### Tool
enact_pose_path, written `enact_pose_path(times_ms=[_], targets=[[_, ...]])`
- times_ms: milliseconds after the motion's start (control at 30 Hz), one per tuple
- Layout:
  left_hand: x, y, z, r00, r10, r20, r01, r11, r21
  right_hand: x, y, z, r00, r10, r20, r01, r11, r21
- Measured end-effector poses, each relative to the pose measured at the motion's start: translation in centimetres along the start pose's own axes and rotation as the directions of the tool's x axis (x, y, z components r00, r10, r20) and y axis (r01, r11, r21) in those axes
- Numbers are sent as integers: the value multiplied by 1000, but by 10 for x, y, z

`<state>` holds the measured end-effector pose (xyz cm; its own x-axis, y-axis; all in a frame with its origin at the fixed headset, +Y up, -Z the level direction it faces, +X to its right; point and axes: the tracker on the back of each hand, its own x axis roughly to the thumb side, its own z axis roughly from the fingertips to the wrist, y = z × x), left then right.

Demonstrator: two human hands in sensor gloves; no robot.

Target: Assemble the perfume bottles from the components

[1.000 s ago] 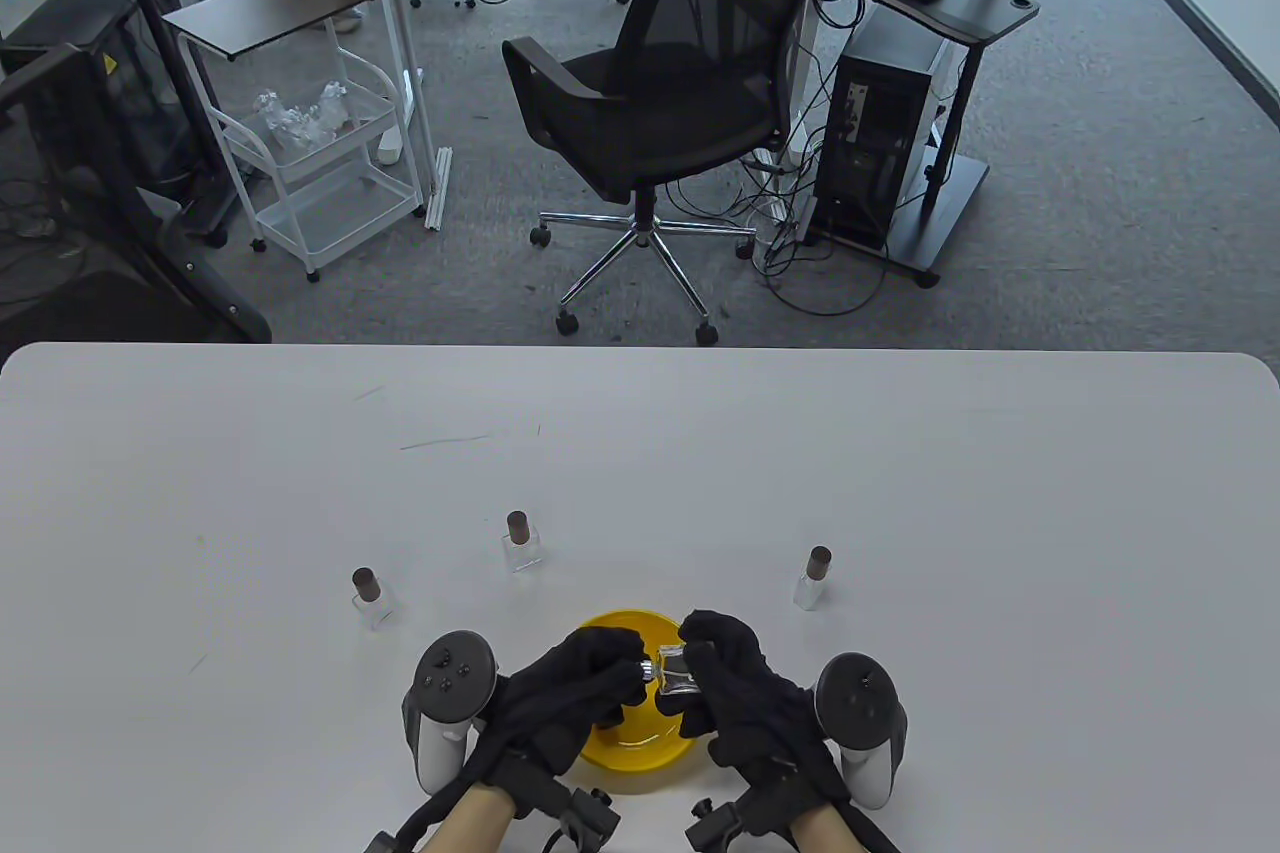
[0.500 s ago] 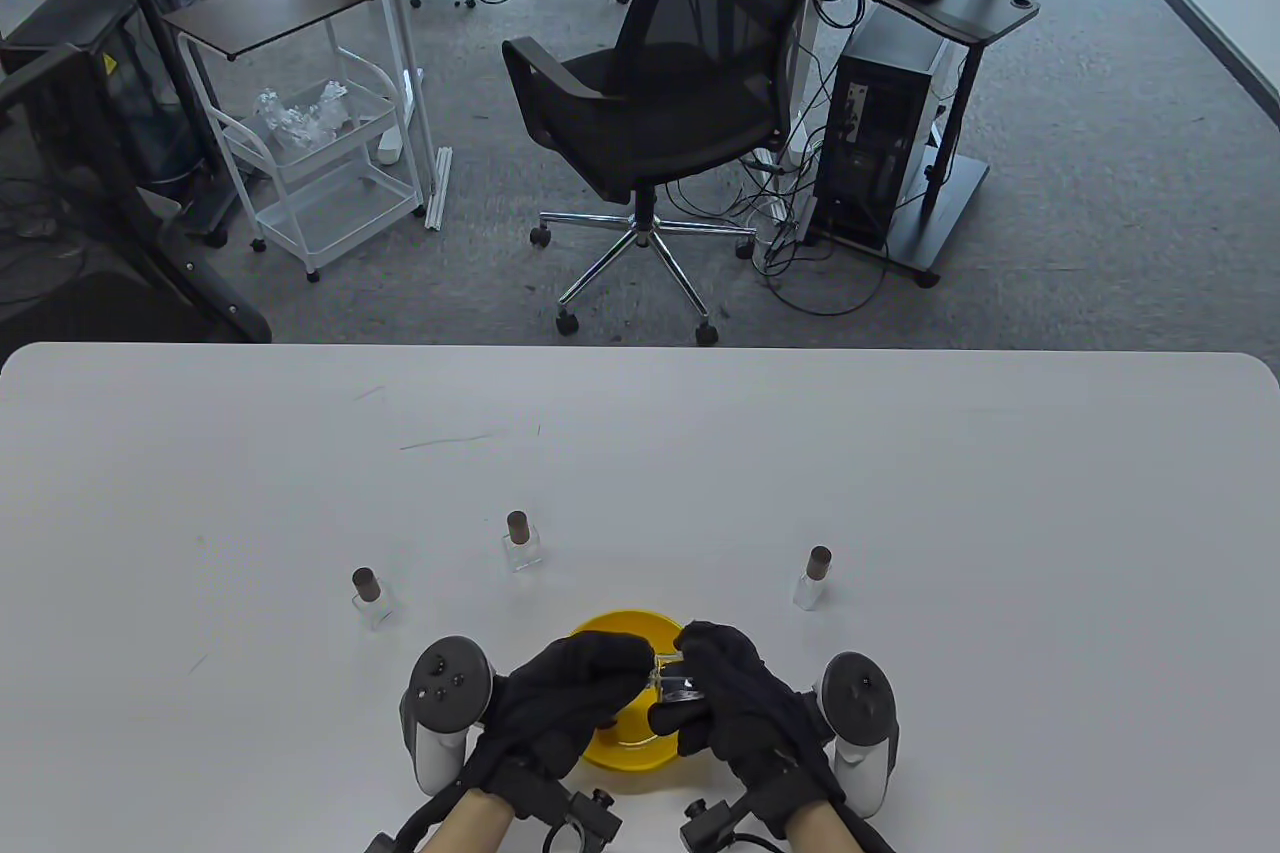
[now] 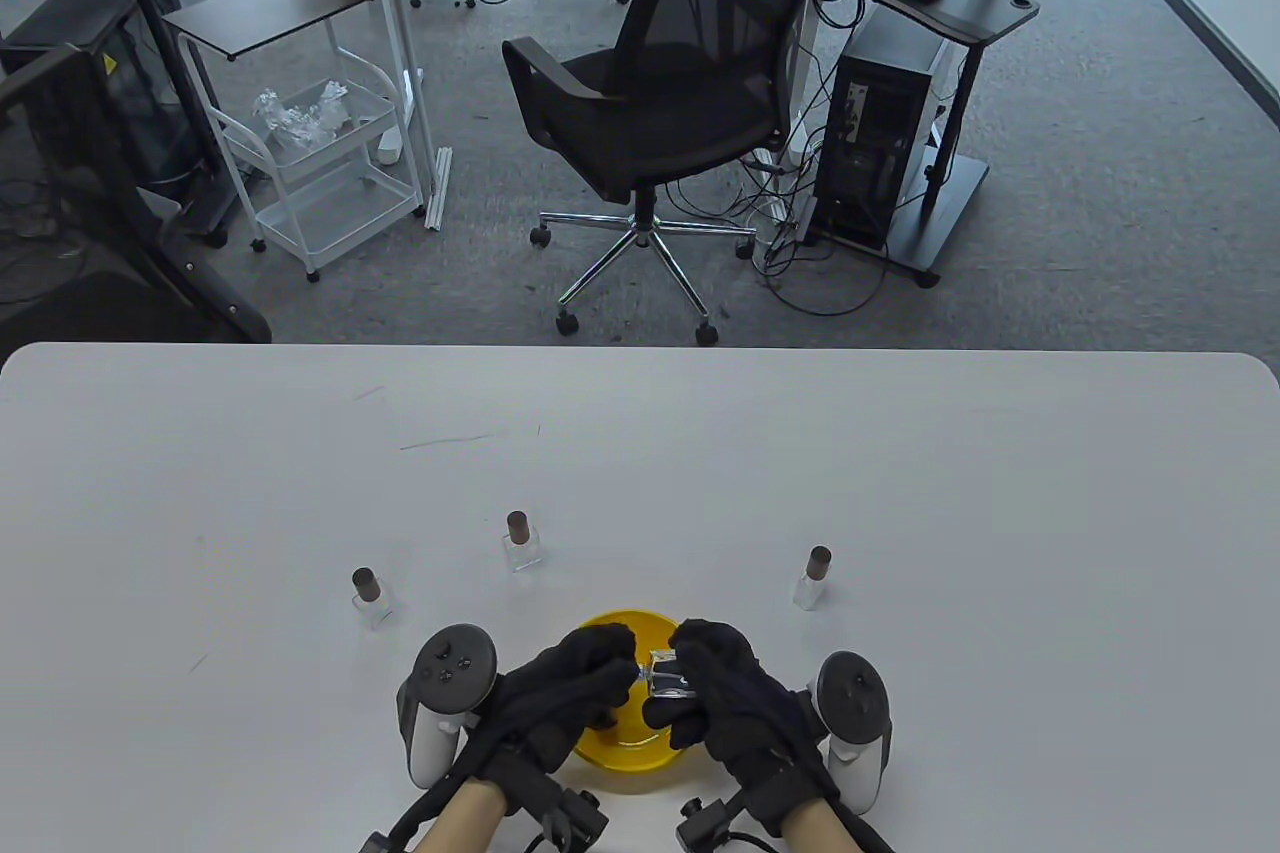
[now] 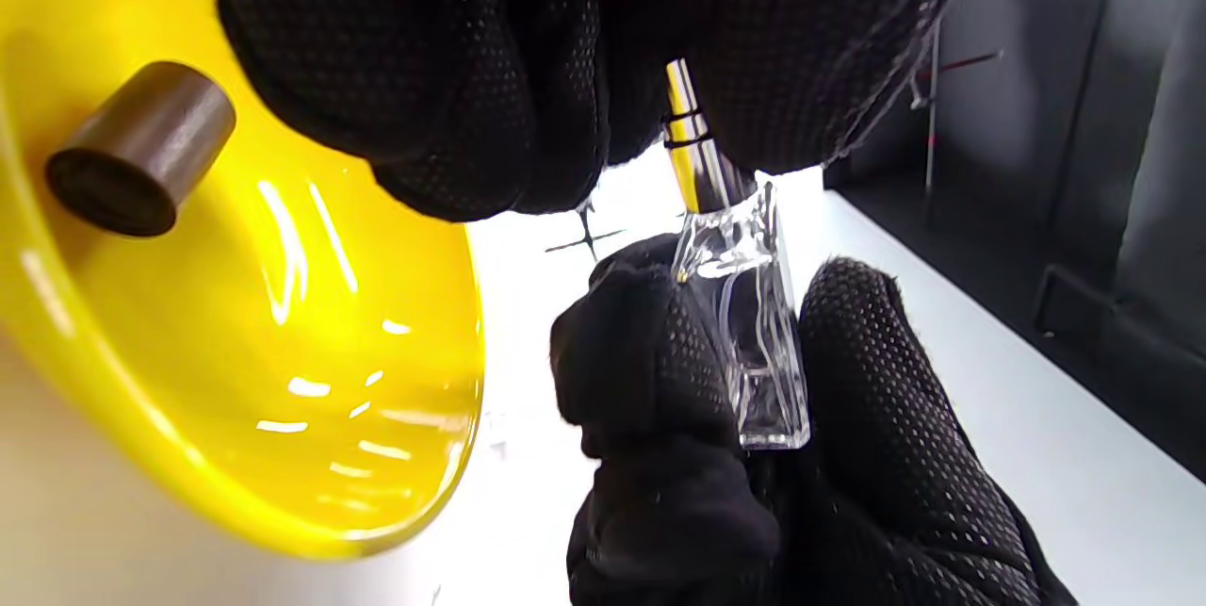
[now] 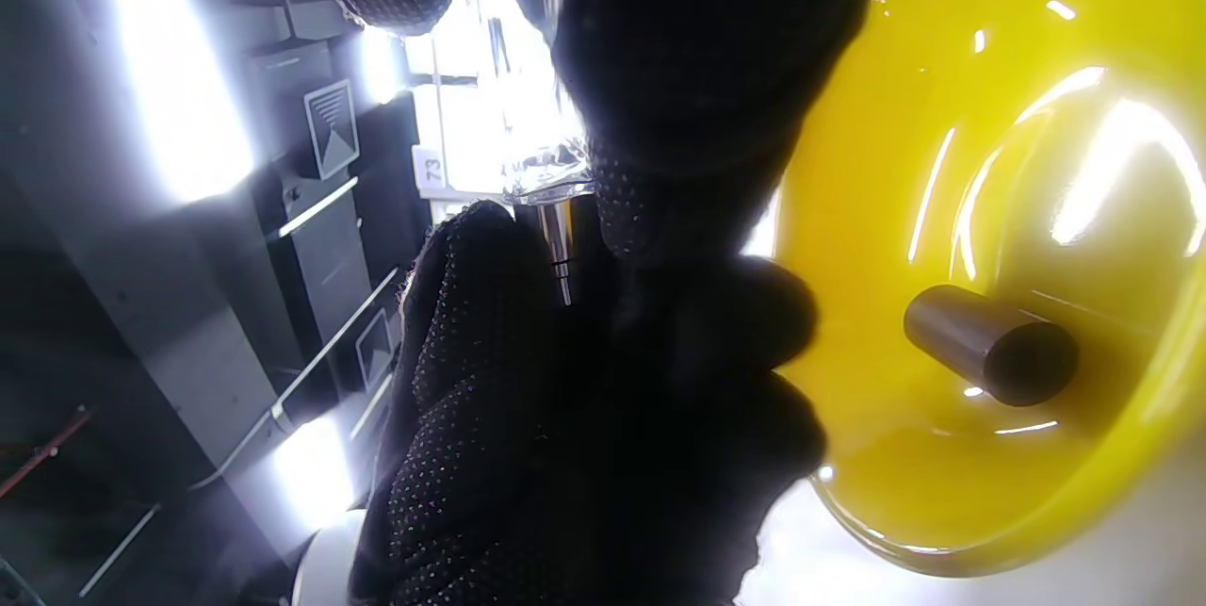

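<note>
Seating the slim silver spray pump [image 4: 692, 149] pinched in the left hand [image 3: 575, 683] deeper into the small clear glass bottle [image 4: 754, 333] gripped by the right hand [image 3: 725, 693], both now lower over the yellow bowl [image 3: 625, 758], suggests capping comes next.

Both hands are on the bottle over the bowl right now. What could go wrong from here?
1. The left hand pinches the metal sprayer at the neck of the glass bottle; pushed in tilted, it may jam.
2. The right hand grips smooth glass with gloved fingers; it could slip into the yellow bowl.
3. The brown cap lies loose in the bowl and may roll.
</note>
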<state>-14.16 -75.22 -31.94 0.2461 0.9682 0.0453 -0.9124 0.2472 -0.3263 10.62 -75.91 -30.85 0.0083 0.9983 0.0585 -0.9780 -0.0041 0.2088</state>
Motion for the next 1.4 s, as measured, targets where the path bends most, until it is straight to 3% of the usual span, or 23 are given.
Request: enact_pose_path(times_ms=[600,933,1167,1400], targets=[[11,-4,5,989,-22,146,11,997,79,0,1,-1,1000,4,-10,-4,1000,10],[6,-8,5,993,60,106,-71,992,107,1,-4,0,1000,28,7,-28,1000,7],[2,-12,2,993,96,73,-101,993,62,5,-4,3,996,87,35,-86,996,-13],[-8,-15,-2,993,115,20,-114,993,-21,5,-6,3,998,43,36,-43,999,-17]])
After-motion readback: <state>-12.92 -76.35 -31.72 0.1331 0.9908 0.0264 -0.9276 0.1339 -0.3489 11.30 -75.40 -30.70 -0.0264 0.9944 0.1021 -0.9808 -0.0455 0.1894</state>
